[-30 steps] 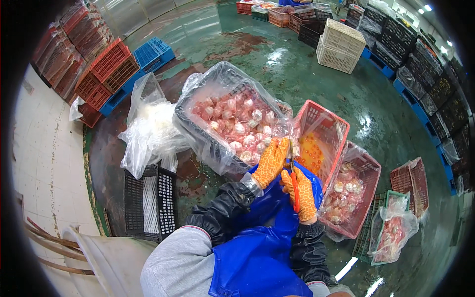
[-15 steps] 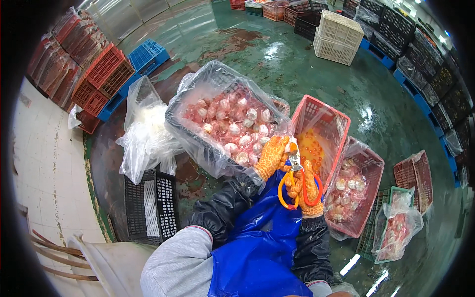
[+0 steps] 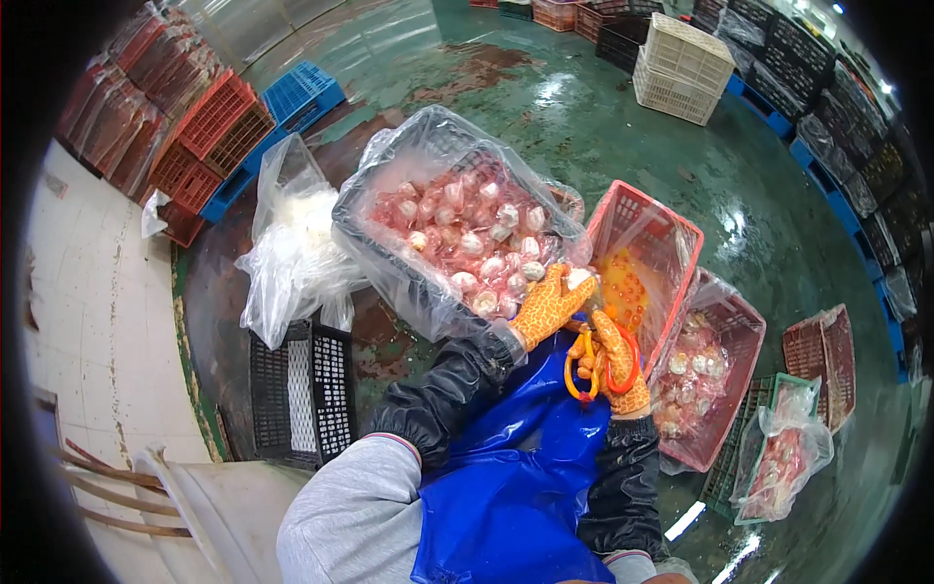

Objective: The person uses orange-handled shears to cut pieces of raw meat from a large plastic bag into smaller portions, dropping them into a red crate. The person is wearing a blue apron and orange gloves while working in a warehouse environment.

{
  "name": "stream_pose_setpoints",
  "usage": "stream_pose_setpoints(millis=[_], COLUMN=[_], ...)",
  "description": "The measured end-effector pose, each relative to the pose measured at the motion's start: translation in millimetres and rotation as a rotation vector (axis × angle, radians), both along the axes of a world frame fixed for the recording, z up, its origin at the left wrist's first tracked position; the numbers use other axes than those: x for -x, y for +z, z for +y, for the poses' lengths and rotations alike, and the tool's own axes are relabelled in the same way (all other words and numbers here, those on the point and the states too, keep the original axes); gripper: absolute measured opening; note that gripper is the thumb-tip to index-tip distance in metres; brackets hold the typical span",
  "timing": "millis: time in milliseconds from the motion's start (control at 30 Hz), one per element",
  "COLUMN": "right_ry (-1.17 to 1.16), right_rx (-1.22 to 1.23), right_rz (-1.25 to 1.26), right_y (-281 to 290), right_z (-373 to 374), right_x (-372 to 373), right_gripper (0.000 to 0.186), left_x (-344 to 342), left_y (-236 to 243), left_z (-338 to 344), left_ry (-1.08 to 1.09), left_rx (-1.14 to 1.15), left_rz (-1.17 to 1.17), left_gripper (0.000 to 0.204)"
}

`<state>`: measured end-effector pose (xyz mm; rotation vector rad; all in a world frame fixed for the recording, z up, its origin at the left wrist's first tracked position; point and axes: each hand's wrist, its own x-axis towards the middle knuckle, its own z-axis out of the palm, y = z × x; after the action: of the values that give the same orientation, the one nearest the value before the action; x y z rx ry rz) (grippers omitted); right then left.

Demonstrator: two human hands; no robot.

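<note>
Nicking of the left glove could be caused if the orange-handled scissors [image 3: 583, 397] were worked carelessly, since both hands are held so close together; the blades can hardly be made out, so whether they are parted cannot be told. The pale piece [image 3: 580, 279], likely slippery, could also be dropped if it were pinched too loosely, and might be lost among the small orange balls [image 3: 623, 290] in the red crate [image 3: 630, 216].

That piece is held at the right corner of the bag-lined black crate [image 3: 389, 268], beside the left edge of the red one. It is grasped between the thumb and fingers of the left hand [image 3: 551, 310], which is stretched forward and to the right, its forearm slanted. By the right hand [image 3: 615, 355], set lower, the scissor handles are gripped, its fingers curled around the loops and its forearm nearly straight ahead.
</note>
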<state>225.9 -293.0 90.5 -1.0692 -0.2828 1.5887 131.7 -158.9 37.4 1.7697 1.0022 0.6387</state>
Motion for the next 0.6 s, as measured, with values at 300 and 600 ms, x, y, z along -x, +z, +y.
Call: stream_pose_setpoints(millis=[300, 600], right_ry=[-0.845, -0.775], right_rx=[-0.409, -0.385], right_rz=[0.121, 0.117], right_y=[-26, -56], right_z=[-26, -33], right_x=[5, -3], right_gripper=[0.043, 0.046], left_x=[101, 88], left_y=[10, -48], left_z=[62, 107], left_ry=[0.074, -0.260], left_rx=[-0.835, -0.425], left_rz=[0.408, 1.209], left_gripper=[0.052, 0.044])
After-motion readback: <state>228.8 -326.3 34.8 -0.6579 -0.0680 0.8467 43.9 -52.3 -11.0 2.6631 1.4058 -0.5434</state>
